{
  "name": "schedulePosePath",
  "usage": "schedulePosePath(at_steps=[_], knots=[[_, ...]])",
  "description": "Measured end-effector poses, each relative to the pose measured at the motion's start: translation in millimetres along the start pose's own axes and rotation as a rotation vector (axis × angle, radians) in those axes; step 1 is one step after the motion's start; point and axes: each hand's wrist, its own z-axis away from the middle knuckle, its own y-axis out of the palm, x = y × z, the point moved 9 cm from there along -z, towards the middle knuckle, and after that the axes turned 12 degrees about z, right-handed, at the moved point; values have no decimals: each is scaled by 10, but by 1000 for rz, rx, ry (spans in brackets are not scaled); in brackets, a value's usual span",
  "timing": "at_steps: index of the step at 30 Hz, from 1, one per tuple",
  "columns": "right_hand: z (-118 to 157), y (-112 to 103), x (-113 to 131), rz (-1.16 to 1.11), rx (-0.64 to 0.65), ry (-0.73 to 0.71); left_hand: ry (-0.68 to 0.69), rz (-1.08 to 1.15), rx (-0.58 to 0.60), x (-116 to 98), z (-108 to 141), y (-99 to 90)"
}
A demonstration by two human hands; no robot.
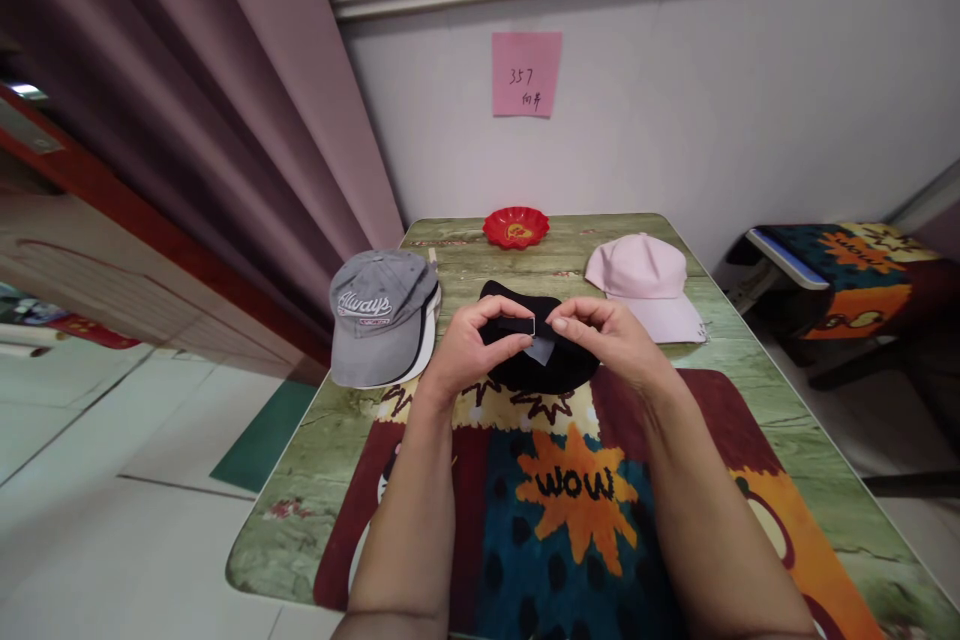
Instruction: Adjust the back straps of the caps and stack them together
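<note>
A black cap [574,372] is between my hands near the middle of the table, its inside partly showing with a pale label. My left hand [463,345] has thumb and fingers closed around the cap's black strap beside a small metal buckle [533,326]. My right hand [616,340] pinches the black cap at the other side of the buckle; fingertips hide the strap's end. To the left sits a grey cap [379,305] with white lettering, stacked over a white-brimmed one. A light pink cap [645,280] rests on the right.
A red scalloped dish [516,227] stands at the table's back edge, by the wall. Under my forearms lies a colourful mat [577,490] on the wood-patterned table [292,510]. A purple curtain [300,120] hangs at left; a pink note [526,74] is on the wall.
</note>
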Motion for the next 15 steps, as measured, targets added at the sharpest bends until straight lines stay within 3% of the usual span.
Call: schedulePosePath(at_steps=[15], knots=[[23,72,122,63,23,-9,-4,-55,61,-48,-4,107]])
